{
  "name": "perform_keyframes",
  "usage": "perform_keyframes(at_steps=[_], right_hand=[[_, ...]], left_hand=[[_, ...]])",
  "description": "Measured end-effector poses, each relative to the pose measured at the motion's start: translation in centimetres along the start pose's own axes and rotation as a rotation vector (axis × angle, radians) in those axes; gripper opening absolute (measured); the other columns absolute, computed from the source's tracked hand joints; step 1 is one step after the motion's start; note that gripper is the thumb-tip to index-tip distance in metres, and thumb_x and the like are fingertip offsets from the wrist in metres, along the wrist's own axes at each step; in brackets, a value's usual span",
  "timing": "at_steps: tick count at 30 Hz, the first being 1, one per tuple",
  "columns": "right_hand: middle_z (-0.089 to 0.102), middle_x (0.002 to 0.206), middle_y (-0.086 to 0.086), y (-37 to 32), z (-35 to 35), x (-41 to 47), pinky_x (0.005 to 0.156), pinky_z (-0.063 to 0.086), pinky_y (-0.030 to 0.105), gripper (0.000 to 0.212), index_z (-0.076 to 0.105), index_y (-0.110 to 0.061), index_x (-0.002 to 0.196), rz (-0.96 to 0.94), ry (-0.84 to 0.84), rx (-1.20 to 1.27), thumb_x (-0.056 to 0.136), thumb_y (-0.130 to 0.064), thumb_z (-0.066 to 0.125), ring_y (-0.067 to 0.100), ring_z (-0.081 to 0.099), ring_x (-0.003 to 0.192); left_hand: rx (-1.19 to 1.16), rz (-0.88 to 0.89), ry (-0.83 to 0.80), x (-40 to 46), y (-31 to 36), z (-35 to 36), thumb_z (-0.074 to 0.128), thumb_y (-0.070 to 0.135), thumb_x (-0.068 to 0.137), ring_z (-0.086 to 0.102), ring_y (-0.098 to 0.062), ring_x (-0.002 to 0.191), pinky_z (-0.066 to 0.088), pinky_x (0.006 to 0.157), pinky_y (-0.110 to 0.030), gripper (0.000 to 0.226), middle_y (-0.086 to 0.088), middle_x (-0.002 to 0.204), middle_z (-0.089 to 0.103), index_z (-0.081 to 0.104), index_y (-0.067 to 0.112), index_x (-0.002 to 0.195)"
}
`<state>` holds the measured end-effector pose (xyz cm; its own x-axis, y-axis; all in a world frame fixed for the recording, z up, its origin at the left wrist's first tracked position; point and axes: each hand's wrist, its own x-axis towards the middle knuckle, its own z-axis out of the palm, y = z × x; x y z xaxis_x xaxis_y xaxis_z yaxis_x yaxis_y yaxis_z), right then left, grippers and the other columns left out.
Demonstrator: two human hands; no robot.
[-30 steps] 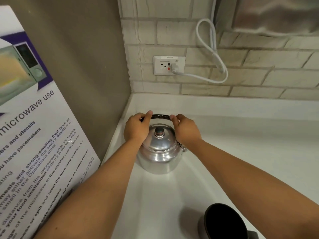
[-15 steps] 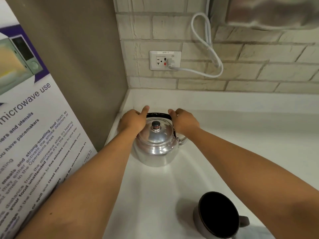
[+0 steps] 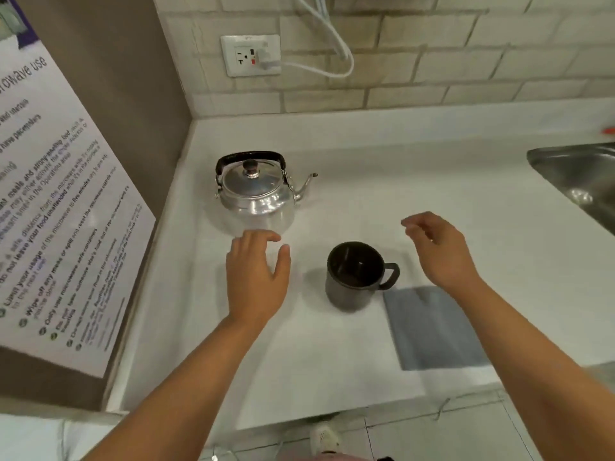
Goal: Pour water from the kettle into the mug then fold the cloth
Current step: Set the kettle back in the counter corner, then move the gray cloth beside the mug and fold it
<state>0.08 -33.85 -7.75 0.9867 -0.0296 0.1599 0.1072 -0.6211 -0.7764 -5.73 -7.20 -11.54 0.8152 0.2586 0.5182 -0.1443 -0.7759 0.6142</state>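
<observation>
both hands have come off the kettle's handle since the earlier frames and pulled back toward the person, and the view has tipped down so that the mug, the cloth and the front edge of the bench now show.

head view: the kettle (image 3: 258, 191) stands upright near the back left corner of the white bench (image 3: 332, 354), lid on, its black handle raised over the lid and its spout pointing right. nothing touches it. the left hand (image 3: 258, 277) hovers palm down just in front of the kettle's base, fingers spread and loosely extended, its grip wide and holding nothing; the fingertips lie close to the kettle's lower wall but whether they touch cannot be told. the right hand (image 3: 439, 251) hangs in the air to the right, above the bench, fingers curled loosely with the thumb apart from them, grip slack and empty. the dark mug (image 3: 354, 277) stands upright between the two hands, nearer the person than the kettle, its handle pointing right; its inside looks dark and whether it holds water cannot be told. the grey cloth (image 3: 432, 331) lies flat on the bench just right of the mug, its near left corner close to the mug's handle, partly beneath the right forearm. on the left wall a printed microwave poster (image 3: 56, 201) is fixed. on the brick back wall a white socket (image 3: 253, 56) has a white cable (image 3: 332, 38) plugged in. a steel sink (image 3: 579, 181) sits at the right edge.
</observation>
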Motion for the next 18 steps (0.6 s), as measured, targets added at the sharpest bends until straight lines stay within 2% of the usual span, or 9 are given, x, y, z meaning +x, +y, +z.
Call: perform_keyframes(at_steps=[2,4,5,7,8,10,13,16,18], right_hand=[[0.064,0.112,0.0,2.8,-0.5,-4.2,0.075,0.039,0.016,0.021,0.063,-0.021,0.105,0.042,0.026,-0.034,0.096,-0.019,0.045,0.017,0.059,0.097],[0.059,0.127,0.004,4.8,-0.4,-7.7,0.092,0.041,0.027,0.03,0.056,-0.021,0.123,0.002,-0.044,-0.154,0.098,-0.022,0.042,0.025,0.053,0.117],[0.05,0.14,0.005,5.6,-0.3,-9.1,0.104,0.036,0.035,0.039,0.047,-0.022,0.136,-0.038,-0.136,-0.251,0.099,-0.03,0.04,0.028,0.042,0.13],[0.017,0.159,-0.002,6.7,0.0,-11.0,0.118,0.014,0.044,0.058,0.016,-0.032,0.15,-0.142,-0.335,-0.504,0.096,-0.052,0.024,0.026,0.011,0.147],[0.003,0.161,-0.004,7.2,0.0,-11.4,0.119,0.005,0.044,0.063,0.003,-0.037,0.15,-0.182,-0.392,-0.607,0.093,-0.06,0.011,0.023,-0.002,0.148],[-0.008,0.16,-0.008,8.1,-0.4,-11.0,0.119,-0.005,0.043,0.067,-0.007,-0.042,0.148,-0.195,-0.425,-0.67,0.086,-0.067,-0.002,0.021,-0.012,0.147],[-0.008,0.161,-0.007,9.8,-1.3,-7.4,0.117,-0.006,0.043,0.066,-0.006,-0.042,0.148,-0.118,-0.386,-0.673,0.087,-0.066,0.004,0.022,-0.01,0.148],[-0.005,0.162,0.001,11.0,-1.2,-0.4,0.117,-0.002,0.05,0.063,-0.004,-0.034,0.15,0.031,-0.335,-0.749,0.094,-0.057,0.011,0.03,-0.006,0.147],[-0.009,0.162,0.005,10.2,0.4,3.7,0.115,-0.005,0.055,0.062,-0.006,-0.03,0.151,0.126,-0.345,-0.733,0.096,-0.054,0.012,0.035,-0.01,0.146]], left_hand=[[0.029,-0.038,-0.125,-2.1,-0.1,0.7,0.063,0.022,0.093,0.055,-0.03,0.108,0.04,0.09,-0.037,0.024,-0.006,0.119,0.064,0.061,0.011,0.114],[0.116,-0.094,-0.297,-3.9,-0.2,1.6,0.053,0.031,0.098,0.041,-0.033,0.133,0.031,0.109,-0.043,0.045,-0.012,0.145,0.049,0.049,0.008,0.137],[0.199,-0.115,-0.39,-4.7,-0.4,2.1,0.043,0.039,0.101,0.028,-0.031,0.143,0.019,0.117,-0.044,0.055,-0.013,0.155,0.035,0.037,0.007,0.146],[0.373,-0.089,-0.504,-5.8,-0.9,2.9,0.023,0.049,0.102,0.006,-0.026,0.149,0.001,0.12,-0.042,0.065,-0.009,0.163,0.012,0.016,0.01,0.153],[0.417,-0.074,-0.529,-6.0,-1.2,3.0,0.017,0.051,0.101,0.002,-0.024,0.15,-0.002,0.119,-0.042,0.067,-0.008,0.164,0.006,0.011,0.011,0.154],[0.451,-0.072,-0.558,-5.9,-1.4,3.1,0.013,0.052,0.1,-0.002,-0.024,0.15,-0.003,0.119,-0.042,0.068,-0.008,0.164,0.002,0.007,0.012,0.154],[0.482,-0.076,-0.569,-5.9,-1.4,3.2,0.011,0.054,0.099,-0.003,-0.022,0.15,-0.004,0.119,-0.041,0.069,-0.007,0.164,0.001,0.005,0.013,0.155],[0.456,-0.096,-0.546,-6.1,-1.2,3.1,0.017,0.053,0.101,0.0,-0.021,0.15,-0.005,0.119,-0.038,0.067,-0.005,0.164,0.006,0.011,0.013,0.154],[0.426,-0.107,-0.506,-6.1,-1.0,3.0,0.022,0.052,0.101,0.003,-0.019,0.149,-0.005,0.118,-0.035,0.065,-0.004,0.164,0.01,0.017,0.015,0.154]])
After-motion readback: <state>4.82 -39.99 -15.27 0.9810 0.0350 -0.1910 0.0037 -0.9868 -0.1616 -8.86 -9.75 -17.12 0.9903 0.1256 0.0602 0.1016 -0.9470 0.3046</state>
